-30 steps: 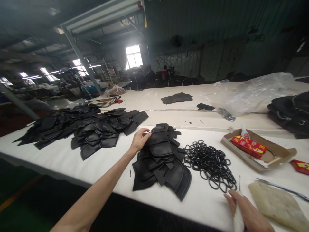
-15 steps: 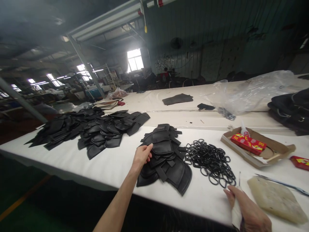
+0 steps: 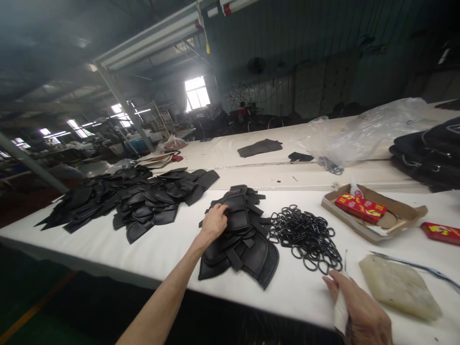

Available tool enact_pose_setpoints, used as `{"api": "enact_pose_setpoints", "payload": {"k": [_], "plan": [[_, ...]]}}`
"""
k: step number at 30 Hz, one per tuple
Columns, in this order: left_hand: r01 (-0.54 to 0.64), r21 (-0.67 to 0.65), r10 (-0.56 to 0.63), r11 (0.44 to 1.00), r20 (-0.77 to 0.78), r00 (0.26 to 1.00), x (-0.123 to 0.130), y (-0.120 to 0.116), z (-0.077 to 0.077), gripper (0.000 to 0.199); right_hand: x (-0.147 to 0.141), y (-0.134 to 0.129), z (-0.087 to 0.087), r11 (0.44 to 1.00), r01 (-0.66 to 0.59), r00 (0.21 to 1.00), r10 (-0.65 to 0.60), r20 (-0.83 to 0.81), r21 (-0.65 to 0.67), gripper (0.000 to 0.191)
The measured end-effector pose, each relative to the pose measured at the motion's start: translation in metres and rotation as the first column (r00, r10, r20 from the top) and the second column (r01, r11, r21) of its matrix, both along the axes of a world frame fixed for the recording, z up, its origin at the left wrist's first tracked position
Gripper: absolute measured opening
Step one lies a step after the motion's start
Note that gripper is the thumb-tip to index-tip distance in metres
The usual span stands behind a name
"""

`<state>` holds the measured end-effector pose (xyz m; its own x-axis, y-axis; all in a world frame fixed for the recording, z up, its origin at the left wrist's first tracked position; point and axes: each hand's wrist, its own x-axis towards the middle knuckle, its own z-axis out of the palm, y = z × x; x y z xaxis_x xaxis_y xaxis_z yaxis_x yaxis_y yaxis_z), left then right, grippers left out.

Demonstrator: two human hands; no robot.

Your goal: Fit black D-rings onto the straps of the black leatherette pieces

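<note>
My left hand [image 3: 214, 222] rests on the left side of a pile of black leather pieces [image 3: 258, 258] with straps, its curled fingers closed on the edge of an upper piece. Some of the fingertips are hidden against the dark leather. In my right hand [image 3: 362, 306], at the lower right, is an awl [image 3: 340, 311] with a white wrapped handle and a thin metal tip pointing up. Between the leather pile and my right hand lies a heap of black D-rings [image 3: 305, 237]. The right fingertips are just below the nearest rings.
More black leather pieces [image 3: 143, 203] lie in heaps on the left of the white table [image 3: 158, 258]. At right are a cardboard tray [image 3: 375, 237] with a red box [image 3: 360, 208], a yellowish block [image 3: 398, 287], tweezers-like metal tool [image 3: 420, 267] and a black bag [image 3: 427, 155]. Clear plastic [image 3: 370, 129] lies behind.
My left hand has turned further over the leather pile, with its fingers now higher on the upper piece. My right hand keeps the awl near the rings. The whole view has shifted slightly.
</note>
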<state>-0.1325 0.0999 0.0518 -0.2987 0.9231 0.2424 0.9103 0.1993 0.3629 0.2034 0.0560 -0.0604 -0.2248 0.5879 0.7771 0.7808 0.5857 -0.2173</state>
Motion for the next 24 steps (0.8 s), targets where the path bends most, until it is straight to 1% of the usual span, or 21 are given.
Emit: {"api": "enact_pose_setpoints", "payload": {"k": [3,6,8,10,12,13,15,19,22,24], "plan": [[0.110,-0.007,-0.109,0.994,0.015,0.994,-0.001,-0.003,-0.005,0.044,-0.003,-0.001,0.005,1.000,0.010,1.000,-0.010,-0.030,-0.019,0.032],[0.218,0.030,-0.219,0.975,0.021,0.976,0.002,-0.015,-0.009,0.043,-0.005,-0.002,0.009,0.999,0.025,0.999,-0.026,-0.046,-0.030,0.033],[0.224,0.081,-0.225,0.971,0.014,0.974,0.005,-0.024,-0.012,0.041,-0.005,-0.002,0.010,0.999,0.024,0.998,-0.026,-0.053,-0.031,0.032],[0.141,0.164,-0.144,0.976,0.007,0.989,0.008,-0.030,-0.014,0.040,-0.005,-0.003,0.010,0.999,0.005,0.997,-0.008,-0.076,-0.036,0.030],[-0.006,0.247,0.002,0.969,0.014,1.000,0.009,-0.035,-0.015,0.035,-0.004,-0.003,0.009,0.999,-0.019,0.994,0.015,-0.108,-0.041,0.028],[-0.081,0.270,0.077,0.959,0.024,0.997,0.009,-0.036,-0.016,0.032,-0.004,-0.003,0.009,0.999,-0.029,0.992,0.024,-0.120,-0.044,0.027],[-0.185,0.255,0.179,0.949,0.045,0.983,0.008,-0.036,-0.018,0.028,-0.004,-0.004,0.009,0.998,-0.043,0.991,0.037,-0.126,-0.050,0.026],[-0.264,0.145,0.259,0.954,0.055,0.964,0.010,-0.029,-0.021,0.031,-0.003,-0.004,0.009,0.998,-0.046,0.993,0.039,-0.111,-0.053,0.027],[-0.312,0.124,0.307,0.942,0.053,0.950,0.014,-0.021,-0.021,0.028,-0.003,-0.003,0.009,0.998,-0.043,0.994,0.038,-0.104,-0.052,0.027],[-0.322,0.105,0.314,0.941,0.079,0.946,0.016,-0.016,-0.020,0.027,-0.003,-0.003,0.009,0.997,-0.047,0.993,0.041,-0.109,-0.059,0.024]]}}
